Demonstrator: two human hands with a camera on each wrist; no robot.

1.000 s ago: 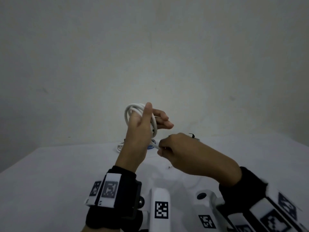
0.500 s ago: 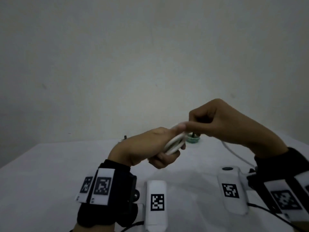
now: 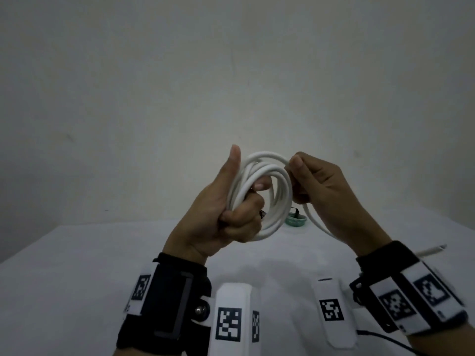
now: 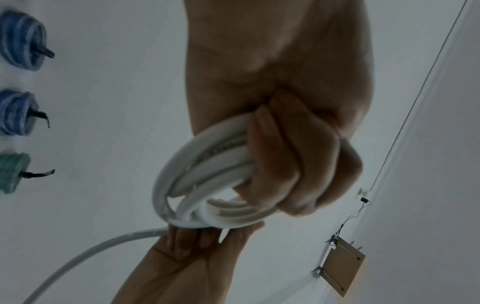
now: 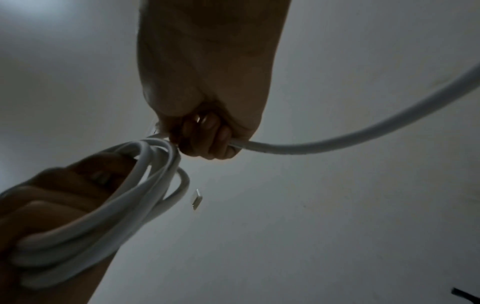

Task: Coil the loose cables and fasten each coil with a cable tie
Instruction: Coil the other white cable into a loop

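Note:
A white cable (image 3: 276,194) is wound into several loops held up above the white table (image 3: 77,265). My left hand (image 3: 231,206) grips the left side of the coil (image 4: 207,185), thumb pointing up. My right hand (image 3: 316,183) pinches the cable at the coil's upper right (image 5: 207,142). The loose tail (image 3: 318,224) drops from the right hand toward the table; its end (image 3: 434,250) lies at the right. In the right wrist view the tail (image 5: 363,131) runs off to the right.
A teal coil with a black tie (image 3: 295,219) lies on the table behind the hands. The left wrist view shows it (image 4: 11,172) beside two tied blue coils (image 4: 20,39) (image 4: 15,113). A thin black wire (image 3: 385,337) crosses the table's front right.
Both hands rose and the coil turned upright, facing me. The right hand brought the cable round to the coil's upper right, adding another loop.

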